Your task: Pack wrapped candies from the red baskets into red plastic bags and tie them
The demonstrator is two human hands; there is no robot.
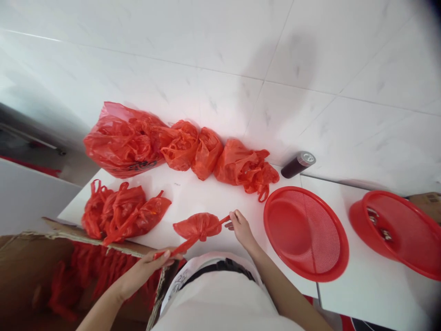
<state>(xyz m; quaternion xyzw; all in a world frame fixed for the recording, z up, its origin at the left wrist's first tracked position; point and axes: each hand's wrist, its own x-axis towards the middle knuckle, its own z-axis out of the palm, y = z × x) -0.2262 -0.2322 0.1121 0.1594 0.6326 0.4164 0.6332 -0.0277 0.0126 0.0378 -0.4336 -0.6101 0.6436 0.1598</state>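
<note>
A small filled red plastic bag [198, 225] rests on the white table [203, 195] close to my body, with a knot at its neck. Its two handles are stretched out to either side. My left hand [160, 258] is closed on the left handle, near the table's front edge. The right handle's end is pinched in the fingers of my right hand [239, 225]. What is inside the bag cannot be made out.
More red bags [127, 209] lie at the left, and a row of them [206, 151] lines the wall. A dark bottle [298, 164], a red basket [306, 234] and further red basins [399, 230] are at the right. A cardboard box [20, 257] with red bags stands lower left.
</note>
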